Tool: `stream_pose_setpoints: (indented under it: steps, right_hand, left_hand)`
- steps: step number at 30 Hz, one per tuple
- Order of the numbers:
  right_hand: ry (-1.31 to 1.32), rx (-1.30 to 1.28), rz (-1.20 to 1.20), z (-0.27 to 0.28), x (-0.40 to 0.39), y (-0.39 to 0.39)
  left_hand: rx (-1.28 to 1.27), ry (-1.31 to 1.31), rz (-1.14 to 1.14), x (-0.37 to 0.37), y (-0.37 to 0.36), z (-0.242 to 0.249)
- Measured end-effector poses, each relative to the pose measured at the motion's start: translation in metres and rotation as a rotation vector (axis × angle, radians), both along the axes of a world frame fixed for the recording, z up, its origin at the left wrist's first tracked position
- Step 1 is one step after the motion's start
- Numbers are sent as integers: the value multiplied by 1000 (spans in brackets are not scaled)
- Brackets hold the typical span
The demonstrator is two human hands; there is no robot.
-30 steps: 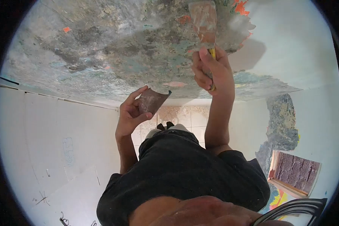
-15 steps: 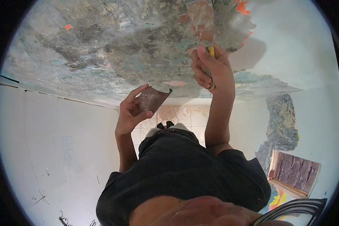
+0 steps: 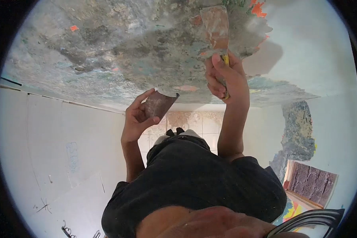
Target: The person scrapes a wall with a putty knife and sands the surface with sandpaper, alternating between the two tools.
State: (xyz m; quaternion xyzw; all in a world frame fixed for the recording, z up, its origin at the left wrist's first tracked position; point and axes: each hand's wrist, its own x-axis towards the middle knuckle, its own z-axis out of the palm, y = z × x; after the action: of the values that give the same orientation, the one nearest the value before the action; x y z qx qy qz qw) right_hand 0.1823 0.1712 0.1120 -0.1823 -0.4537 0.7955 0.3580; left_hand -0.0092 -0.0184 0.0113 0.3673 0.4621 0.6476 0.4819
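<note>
My right hand (image 3: 230, 77) is wrapped round the yellow and dark handle of a putty knife (image 3: 217, 29). The knife's wide blade, smeared with pale residue, points up and overlaps the patchy wall (image 3: 146, 47). Lower and to the left, my left hand (image 3: 137, 119) grips a curved piece of brown sandpaper (image 3: 160, 105) between thumb and fingers. Whitish dust marks its face, and its right corner curls over. The wall behind both hands shows worn grey, greenish and pale layers with small orange spots.
Smooth pale paint (image 3: 305, 51) borders the rough patch on the right. Below lies a tiled floor (image 3: 208, 126) with brownish dirt along the wall. A plain white wall (image 3: 47, 139) stands at left. At right is a framed opening (image 3: 311, 184) beneath another stripped grey patch (image 3: 297, 131).
My right hand and the putty knife sit slightly lower and further right in the view. The left hand keeps the same hold on the sandpaper.
</note>
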Motion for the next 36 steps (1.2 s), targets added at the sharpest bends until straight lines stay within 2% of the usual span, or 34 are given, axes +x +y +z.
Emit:
stream_pose_setpoints:
  steps: [16, 27, 31, 34, 36]
  right_hand:
    - [-44, 74, 4, -2, -6, -2]
    - [-27, 37, -20, -4, -3, -4]
    - [4, 43, -5, -4, -6, -5]
    - [4, 55, 7, -5, -6, -1]
    - [2, 55, 5, -2, -9, -2]
  left_hand:
    - [27, 4, -80, 8, 12, 0]
    - [55, 9, 12, 1, 0, 1]
    - [-41, -5, -16, 2, -2, 4]
    - [66, -23, -18, 6, 1, 5]
    - [26, -24, 7, 8, 4, 1]
